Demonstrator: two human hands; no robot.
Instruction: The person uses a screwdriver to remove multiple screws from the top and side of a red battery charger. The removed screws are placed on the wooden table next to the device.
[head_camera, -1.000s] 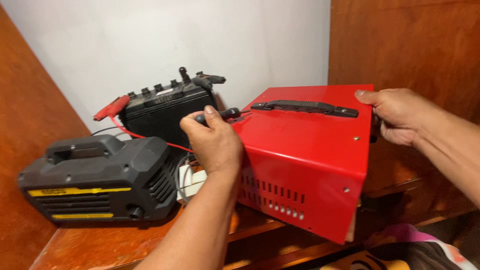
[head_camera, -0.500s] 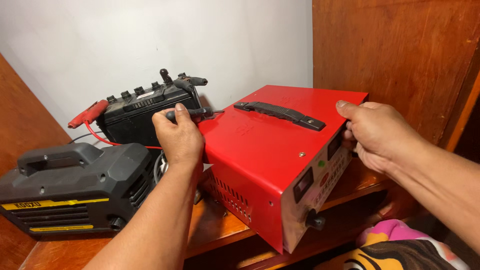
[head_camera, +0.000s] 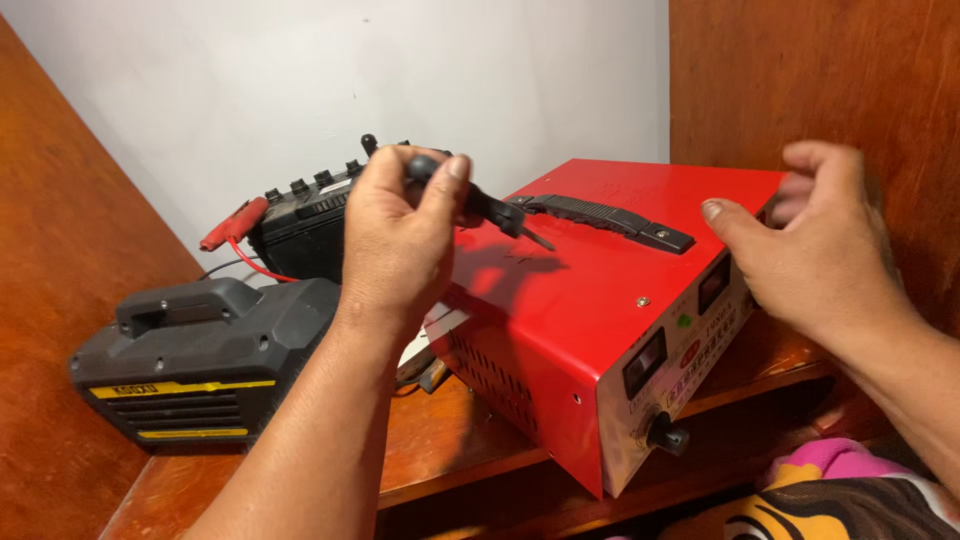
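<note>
A red metal box (head_camera: 580, 300) with a black carry handle (head_camera: 600, 215) stands on a wooden shelf (head_camera: 450, 450). Its front panel with a knob (head_camera: 665, 437) and switches is turned toward me. My left hand (head_camera: 395, 245) is raised over the box's left end and pinches a black clamp (head_camera: 485, 207), whose jaws point right toward the handle. My right hand (head_camera: 800, 250) hovers at the box's far right corner with fingers spread and blurred, and I cannot tell if it touches the metal.
A black battery (head_camera: 300, 225) sits behind the box at the wall, with a red clamp (head_camera: 232, 222) and red wire at its left. A black and yellow machine (head_camera: 190, 370) stands on the shelf's left. Wooden panels close both sides. Colourful cloth (head_camera: 830, 495) lies below right.
The box's front panel now faces me more. My left hand has risen, lifting the black clamp. My right hand has let go of the box's edge and opened.
</note>
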